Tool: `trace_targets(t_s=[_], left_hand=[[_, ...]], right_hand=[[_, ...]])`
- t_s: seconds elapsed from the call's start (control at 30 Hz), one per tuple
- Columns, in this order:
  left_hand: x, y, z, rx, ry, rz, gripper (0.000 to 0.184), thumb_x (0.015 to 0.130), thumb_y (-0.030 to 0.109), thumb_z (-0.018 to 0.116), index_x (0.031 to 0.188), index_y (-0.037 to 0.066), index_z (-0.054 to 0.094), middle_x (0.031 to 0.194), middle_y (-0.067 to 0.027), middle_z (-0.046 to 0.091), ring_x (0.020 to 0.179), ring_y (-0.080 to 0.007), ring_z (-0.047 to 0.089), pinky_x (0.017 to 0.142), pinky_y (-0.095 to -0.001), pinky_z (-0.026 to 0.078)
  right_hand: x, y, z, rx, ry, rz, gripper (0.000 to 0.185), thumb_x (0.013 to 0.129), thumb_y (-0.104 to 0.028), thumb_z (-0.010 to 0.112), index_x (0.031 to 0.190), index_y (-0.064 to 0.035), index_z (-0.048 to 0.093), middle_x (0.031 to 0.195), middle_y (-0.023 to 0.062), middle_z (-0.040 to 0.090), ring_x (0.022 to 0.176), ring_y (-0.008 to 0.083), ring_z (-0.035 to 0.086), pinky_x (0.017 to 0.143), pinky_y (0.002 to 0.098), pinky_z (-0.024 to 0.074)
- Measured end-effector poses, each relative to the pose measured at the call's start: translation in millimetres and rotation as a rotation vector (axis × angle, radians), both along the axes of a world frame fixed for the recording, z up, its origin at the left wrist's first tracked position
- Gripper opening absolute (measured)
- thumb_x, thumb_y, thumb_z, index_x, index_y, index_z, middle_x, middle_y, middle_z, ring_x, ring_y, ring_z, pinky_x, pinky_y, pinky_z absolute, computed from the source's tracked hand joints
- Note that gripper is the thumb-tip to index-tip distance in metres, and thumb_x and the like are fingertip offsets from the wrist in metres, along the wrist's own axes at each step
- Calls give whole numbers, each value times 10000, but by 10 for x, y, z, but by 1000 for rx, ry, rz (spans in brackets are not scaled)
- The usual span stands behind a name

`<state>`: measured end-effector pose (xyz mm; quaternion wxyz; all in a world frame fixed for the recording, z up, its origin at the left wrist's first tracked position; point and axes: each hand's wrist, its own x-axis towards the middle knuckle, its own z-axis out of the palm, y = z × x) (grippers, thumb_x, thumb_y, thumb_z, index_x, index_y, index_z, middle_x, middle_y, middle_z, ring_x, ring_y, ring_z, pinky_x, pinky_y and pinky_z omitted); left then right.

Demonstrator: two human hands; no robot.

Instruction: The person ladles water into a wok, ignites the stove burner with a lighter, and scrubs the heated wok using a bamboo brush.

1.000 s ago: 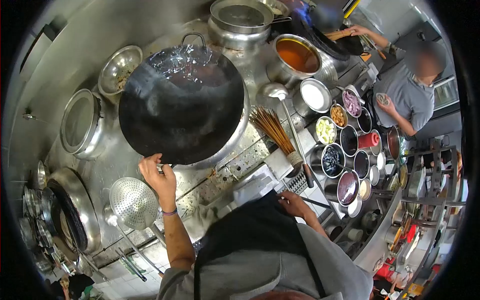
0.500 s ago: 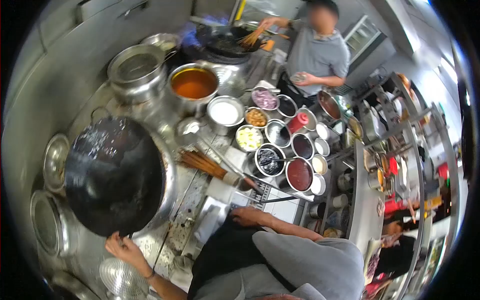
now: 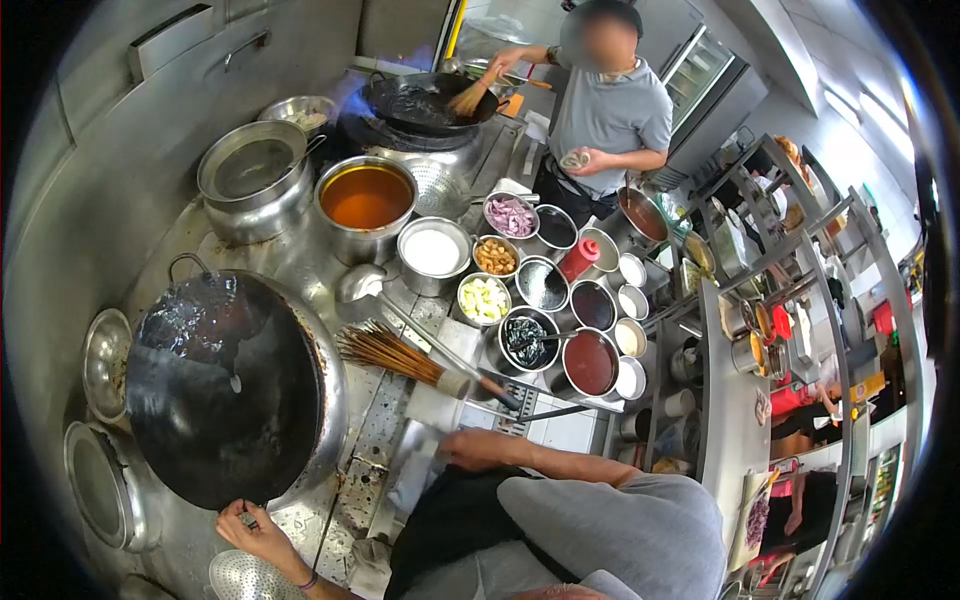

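A large black wok point(image 3: 225, 400) sits tilted on the stove ring, with a shiny patch of liquid near its far handle. My left hand point(image 3: 250, 528) has its fingers curled at the wok's near edge, around the handle there. Above the counter's front edge, my right hand point(image 3: 472, 450) is smeared by motion, close to a folded pale cloth point(image 3: 412, 468) and my black apron. Whether it holds anything does not show. A bamboo wok brush point(image 3: 390, 355) and a long-handled ladle point(image 3: 362, 284) lie on the counter beyond it.
A pot of orange-brown liquid point(image 3: 367, 195), a pot of white contents point(image 3: 433, 250) and several containers of sauces and chopped ingredients stand ahead. A co-worker point(image 3: 610, 110) works a brush in another wok point(image 3: 415, 105) over flame. A perforated strainer point(image 3: 250, 578) lies near my left wrist.
My right hand has shifted a little left and is now blurred. The liquid in the wok has spread differently. The co-worker's brush has moved left in the far wok. The view has shifted slightly.
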<state>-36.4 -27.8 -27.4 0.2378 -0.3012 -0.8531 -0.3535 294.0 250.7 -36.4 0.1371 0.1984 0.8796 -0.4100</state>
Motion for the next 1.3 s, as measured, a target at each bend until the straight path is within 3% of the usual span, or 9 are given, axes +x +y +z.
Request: trace_targets(t_s=[0.07, 0.27, 0.43, 0.67, 0.83, 0.97, 1.13, 1.23, 1.3], left_hand=[[1, -13, -9, 0, 0, 4, 95, 842, -46, 652, 923, -27, 606, 912, -148, 578, 926, -345, 542, 832, -478, 439], [6, -9, -7, 0, 11, -17, 73, 853, -46, 644, 911, -20, 609, 904, -129, 587, 911, -325, 541, 820, -453, 443], [27, -5, -14, 22, -13, -21, 98, 838, -58, 641, 915, -15, 597, 913, -140, 575, 918, -340, 539, 824, -467, 441], [37, 6, -30, 47, -10, -15, 88, 853, -56, 637, 921, -16, 597, 920, -144, 577, 937, -339, 538, 836, -472, 442], [29, -14, -51, 3, -11, -4, 99, 853, -43, 651, 935, -10, 608, 926, -142, 582, 947, -340, 536, 843, -476, 438], [134, -2, 38, 13, -73, -18, 145, 826, -16, 682, 962, 3, 637, 942, -148, 597, 969, -344, 538, 872, -476, 427], [149, 77, 128, -42, -66, 41, 223, 717, -7, 744, 919, 44, 667, 933, -139, 629, 989, -356, 563, 900, -456, 439], [127, 102, 130, -38, -51, 63, 199, 711, 16, 781, 845, 47, 638, 876, -127, 606, 905, -352, 560, 853, -458, 455], [113, 186, 149, -20, 9, 65, 241, 693, 47, 818, 721, 50, 578, 777, -108, 567, 804, -343, 545, 816, -453, 460]], right_hand=[[-291, 17, 199, -72, 300, 11, 235, 1007, -221, 590, 1020, 9, 638, 936, 211, 663, 950, 429, 654, 821, 495, 514], [-1059, 116, 2404, -133, 1191, 86, 259, 941, -189, 721, 838, 23, 611, 815, 157, 603, 694, 346, 596, 617, 446, 468], [-1334, -99, 2972, -196, 1893, 290, 484, 972, -357, 685, 618, -40, 593, 621, 73, 565, 470, 173, 519, 398, 302, 353], [-1305, -17, 3255, -246, 1712, 407, 474, 987, -271, 676, 599, -20, 568, 690, 112, 589, 484, 236, 543, 426, 355, 361], [-1356, -18, 3152, -120, 1811, 305, 493, 878, -401, 752, 583, -51, 568, 583, 51, 535, 442, 157, 488, 391, 291, 334], [-1036, 320, 3000, -92, 1351, 215, 263, 830, -95, 797, 653, -6, 623, 675, 124, 610, 547, 252, 592, 478, 365, 424], [-751, 621, 2024, -124, 810, -220, 282, 914, -63, 714, 657, -4, 613, 587, 54, 536, 513, 162, 493, 499, 337, 368], [-599, 803, 1406, 86, 526, -310, 337, 916, -85, 728, 658, 40, 551, 576, 134, 502, 505, 203, 451, 504, 366, 361], [-442, 920, 1068, 153, 420, -274, 241, 898, -78, 725, 735, 49, 602, 662, 176, 564, 587, 312, 559, 576, 413, 446]])
